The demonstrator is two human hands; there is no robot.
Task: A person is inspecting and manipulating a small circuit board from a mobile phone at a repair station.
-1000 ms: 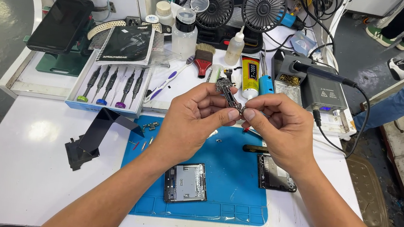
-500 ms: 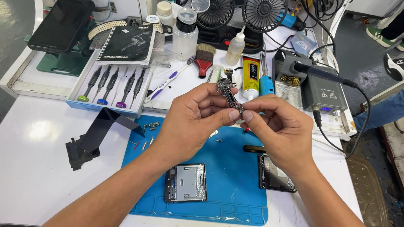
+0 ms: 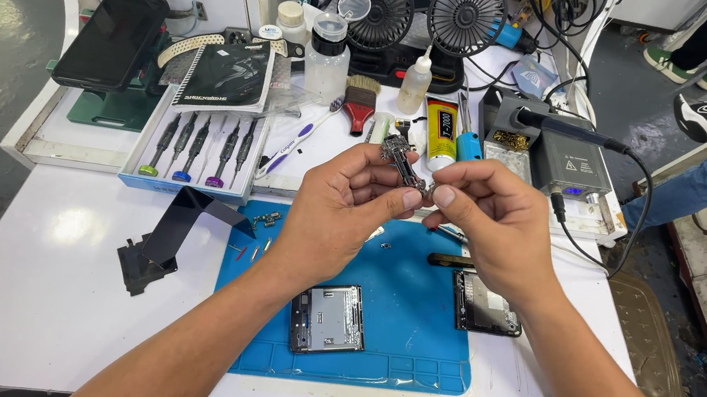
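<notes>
- A small dark metal phone part (image 3: 401,161) is held up above the far edge of the blue repair mat (image 3: 411,318).
- The left hand (image 3: 343,215) pinches it, thumb and fingers closed on its lower end.
- The right hand (image 3: 491,222) meets it from the right, fingertips (image 3: 443,196) closed at the same end.
- An opened phone frame (image 3: 328,318) lies near on the mat; another dark phone piece (image 3: 487,304) lies to its right.
- A screwdriver set (image 3: 196,151) sits far left.

Two hands, left hand (image 3: 342,209) and right hand (image 3: 491,222); two small fans (image 3: 431,5); five screwdrivers (image 3: 201,146) in a tray; one blue mat (image 3: 398,317); two opened devices (image 3: 328,318).
</notes>
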